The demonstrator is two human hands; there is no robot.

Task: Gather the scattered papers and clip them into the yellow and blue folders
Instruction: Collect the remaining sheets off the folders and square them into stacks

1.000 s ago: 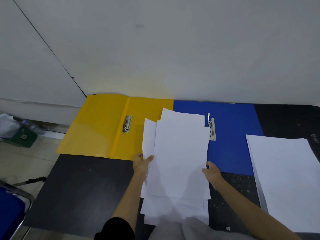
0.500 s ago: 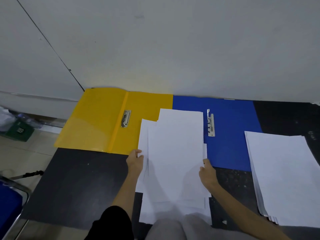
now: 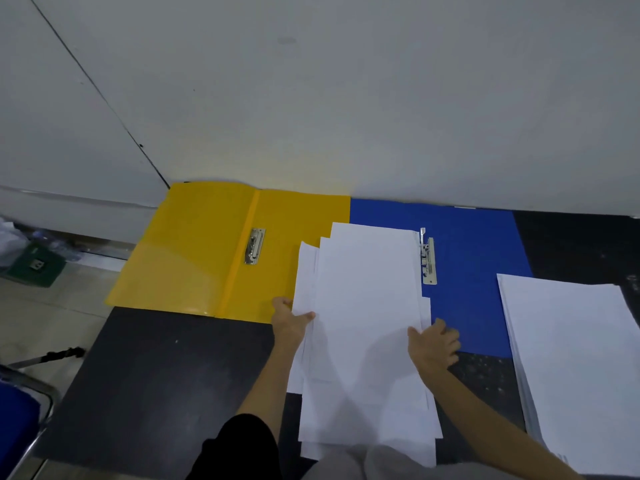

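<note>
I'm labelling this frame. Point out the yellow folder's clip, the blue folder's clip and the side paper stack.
yellow folder's clip [image 3: 255, 245], head view, metal middle.
blue folder's clip [image 3: 428, 259], head view, metal bar.
side paper stack [image 3: 575, 358], head view, top sheet.

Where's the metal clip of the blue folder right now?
The blue folder's clip lies right of centre in the head view, on the blue folder, just beside the right edge of the held papers.
</note>
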